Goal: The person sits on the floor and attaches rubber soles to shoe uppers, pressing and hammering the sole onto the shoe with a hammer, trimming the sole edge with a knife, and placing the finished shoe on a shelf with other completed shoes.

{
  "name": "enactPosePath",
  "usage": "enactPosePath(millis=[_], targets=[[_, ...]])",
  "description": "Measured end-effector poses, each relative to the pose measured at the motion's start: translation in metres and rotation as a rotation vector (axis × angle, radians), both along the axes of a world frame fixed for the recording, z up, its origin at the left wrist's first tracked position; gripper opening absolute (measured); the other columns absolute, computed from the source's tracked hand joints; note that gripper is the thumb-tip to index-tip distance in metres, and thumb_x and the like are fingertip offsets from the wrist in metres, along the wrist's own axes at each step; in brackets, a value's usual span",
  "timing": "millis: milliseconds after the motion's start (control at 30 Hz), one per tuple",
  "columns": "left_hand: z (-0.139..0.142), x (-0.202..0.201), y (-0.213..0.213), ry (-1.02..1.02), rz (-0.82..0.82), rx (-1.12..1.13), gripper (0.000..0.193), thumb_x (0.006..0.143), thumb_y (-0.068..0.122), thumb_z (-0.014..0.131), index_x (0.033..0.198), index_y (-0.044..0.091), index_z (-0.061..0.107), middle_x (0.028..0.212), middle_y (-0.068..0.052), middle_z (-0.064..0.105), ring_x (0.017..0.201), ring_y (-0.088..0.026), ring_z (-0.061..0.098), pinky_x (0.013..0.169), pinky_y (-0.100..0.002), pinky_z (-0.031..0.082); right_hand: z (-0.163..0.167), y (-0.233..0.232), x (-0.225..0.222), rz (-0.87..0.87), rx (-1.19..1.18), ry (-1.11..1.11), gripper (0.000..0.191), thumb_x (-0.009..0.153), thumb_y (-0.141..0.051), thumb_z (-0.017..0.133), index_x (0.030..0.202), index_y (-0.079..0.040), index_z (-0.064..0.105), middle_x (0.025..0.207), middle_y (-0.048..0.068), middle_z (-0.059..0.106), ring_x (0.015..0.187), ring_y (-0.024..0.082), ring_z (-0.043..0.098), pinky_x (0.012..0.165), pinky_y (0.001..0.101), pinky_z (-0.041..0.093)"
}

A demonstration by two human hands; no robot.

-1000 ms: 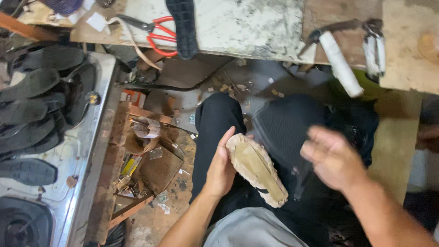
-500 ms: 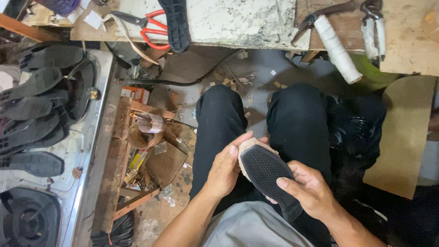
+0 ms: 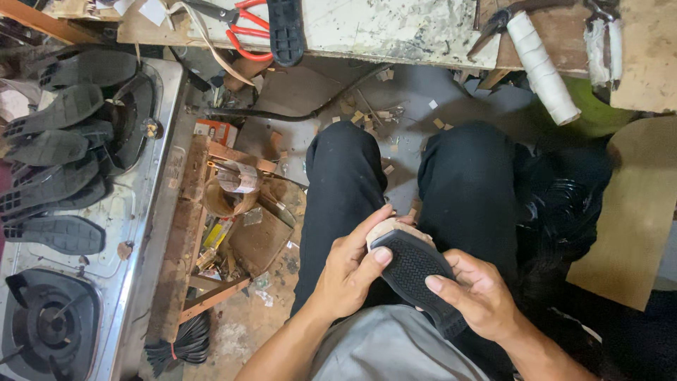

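Over my lap, between my black-trousered knees, both hands hold one shoe. Its black ribbed rubber sole (image 3: 412, 271) faces up, with a tan edge showing at the toe end. My left hand (image 3: 349, 271) wraps the toe, thumb pressed on the sole's rim. My right hand (image 3: 479, 293) grips the heel end from the right, fingers lying on the tread. The shoe's underside is hidden.
Several black soles (image 3: 60, 152) lie on a gas stove (image 3: 42, 331) at left. A wooden crate of scraps (image 3: 233, 226) stands beside my left knee. A workbench edge (image 3: 395, 32) above carries red-handled pliers (image 3: 236, 17), a black sole (image 3: 285, 32) and a white thread roll (image 3: 539, 63).
One second ago the shoe lay tan side up in my left hand alone. It was turned over, and my right hand came onto it; both hands now press the black sole.
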State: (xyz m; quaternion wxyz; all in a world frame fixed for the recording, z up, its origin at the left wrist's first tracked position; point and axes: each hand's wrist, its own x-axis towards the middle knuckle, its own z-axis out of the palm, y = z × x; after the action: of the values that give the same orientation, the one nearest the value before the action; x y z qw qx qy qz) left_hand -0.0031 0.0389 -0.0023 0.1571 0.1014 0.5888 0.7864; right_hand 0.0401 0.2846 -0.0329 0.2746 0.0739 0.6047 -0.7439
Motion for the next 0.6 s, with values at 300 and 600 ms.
enactPosePath(millis=[300, 600], targets=[[0.007, 0.015, -0.006, 0.063, 0.091, -0.158, 0.043, 0.108, 0.013, 0.049, 0.148, -0.003, 0.052, 0.137, -0.022, 0.072, 0.122, -0.029, 0.073, 0.109, -0.038, 0.055, -0.001, -0.008, 0.016, 0.076, 0.127, 0.041, 0.012, 0.091, -0.008, 0.072, 0.097, 0.002, 0.070, 0.080, 0.004, 0.071, 0.073, 0.007, 0.064, 0.064, 0.0255, 0.053], [0.008, 0.027, -0.023, 0.124, 0.070, -0.359, 0.034, 0.099, 0.012, 0.065, 0.130, -0.001, 0.064, 0.123, -0.019, 0.076, 0.114, -0.029, 0.077, 0.101, -0.038, 0.059, 0.018, -0.023, 0.013, 0.203, 0.178, 0.179, 0.018, 0.088, -0.013, 0.072, 0.102, 0.000, 0.070, 0.078, 0.004, 0.076, 0.070, 0.007, 0.070, 0.063, 0.0260, 0.058]])
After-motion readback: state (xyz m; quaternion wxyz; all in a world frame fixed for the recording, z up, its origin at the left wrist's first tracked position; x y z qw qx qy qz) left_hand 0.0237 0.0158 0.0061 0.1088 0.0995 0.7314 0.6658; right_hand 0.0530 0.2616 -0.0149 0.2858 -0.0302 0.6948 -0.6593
